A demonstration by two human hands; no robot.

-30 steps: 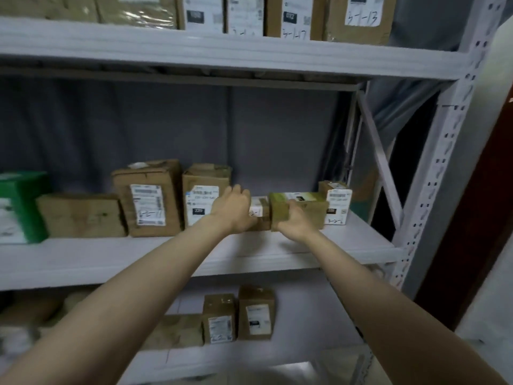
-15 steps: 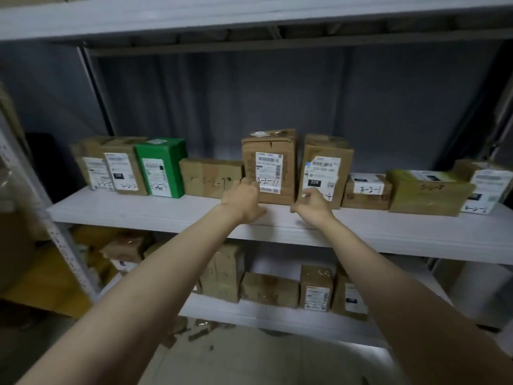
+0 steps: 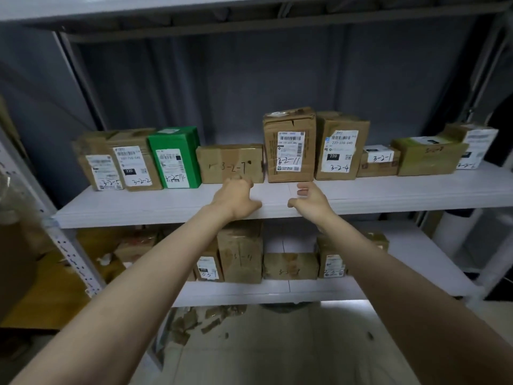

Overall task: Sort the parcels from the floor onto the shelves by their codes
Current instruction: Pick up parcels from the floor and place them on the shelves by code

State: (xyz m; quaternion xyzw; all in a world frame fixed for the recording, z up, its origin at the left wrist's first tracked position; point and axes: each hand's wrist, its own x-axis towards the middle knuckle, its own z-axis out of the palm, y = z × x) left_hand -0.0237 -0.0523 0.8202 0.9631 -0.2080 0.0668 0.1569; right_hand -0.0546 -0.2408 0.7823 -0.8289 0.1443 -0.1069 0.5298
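Note:
A row of parcels stands on the middle shelf (image 3: 388, 195). From the left: two brown boxes, one marked 3-2-2 (image 3: 136, 162), a green box (image 3: 176, 157), a low box marked 3-2-7 (image 3: 230, 163), a tall box marked 3-2-11 (image 3: 290, 144), a box marked 3-2-4 (image 3: 340, 150), a small box marked 3-2-1 (image 3: 379, 161), and an olive box (image 3: 429, 157). My left hand (image 3: 236, 197) rests at the shelf's front, fingers loosely curled just below the 3-2-7 box. My right hand (image 3: 311, 198) hovers beside it with loose fingers, holding nothing.
The lower shelf (image 3: 277, 291) carries several more brown boxes. Cardboard scraps (image 3: 194, 320) litter the tiled floor beneath. A perforated upright post (image 3: 69, 251) stands at the left, with brown cartons beyond it. A grey curtain hangs behind the shelves.
Both hands have drawn back from the tall boxes toward the shelf's front edge and hold nothing. The view has shifted left along the shelf since one second ago.

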